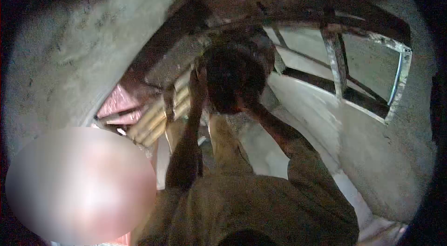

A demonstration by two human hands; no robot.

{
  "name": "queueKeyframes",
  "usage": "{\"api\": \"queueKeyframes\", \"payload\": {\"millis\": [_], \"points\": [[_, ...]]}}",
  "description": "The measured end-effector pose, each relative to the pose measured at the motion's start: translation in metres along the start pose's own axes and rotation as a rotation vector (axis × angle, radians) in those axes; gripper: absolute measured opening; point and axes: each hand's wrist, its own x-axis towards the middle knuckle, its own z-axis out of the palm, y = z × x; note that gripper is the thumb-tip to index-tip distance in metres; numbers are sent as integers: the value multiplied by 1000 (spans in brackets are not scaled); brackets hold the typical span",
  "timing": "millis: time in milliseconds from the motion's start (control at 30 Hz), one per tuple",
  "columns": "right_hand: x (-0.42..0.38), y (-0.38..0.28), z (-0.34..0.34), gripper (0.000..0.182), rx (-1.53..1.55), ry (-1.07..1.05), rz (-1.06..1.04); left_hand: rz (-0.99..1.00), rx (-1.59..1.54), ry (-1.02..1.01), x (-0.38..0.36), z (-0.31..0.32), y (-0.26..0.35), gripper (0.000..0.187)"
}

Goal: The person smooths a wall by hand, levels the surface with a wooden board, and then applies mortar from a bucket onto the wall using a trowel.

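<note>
Both arms reach forward to a large dark, rounded object (235,71), whose details are lost in shadow. My left hand (198,83) is at its left side, seemingly upright against it, with the fingers too dark to make out clearly. At its lower right edge is my right hand (247,104), the fingers mostly hidden in the dark. The far side of the object and what lies inside or behind it cannot be seen.
A metal frame (337,67) with several openings stands at the right beside a grey wall (372,162). Yellowish slats (151,122) and pink sheeting (118,105) lie at the left. Another grey wall (84,36) rises upper left. A blurred patch covers the lower left.
</note>
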Motion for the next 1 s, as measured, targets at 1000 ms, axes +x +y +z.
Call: {"api": "queueKeyframes", "payload": {"millis": [1000], "points": [[28,-41,-22,44,-595,94,-113,-53,-237,-2,11,-58,114,54]]}}
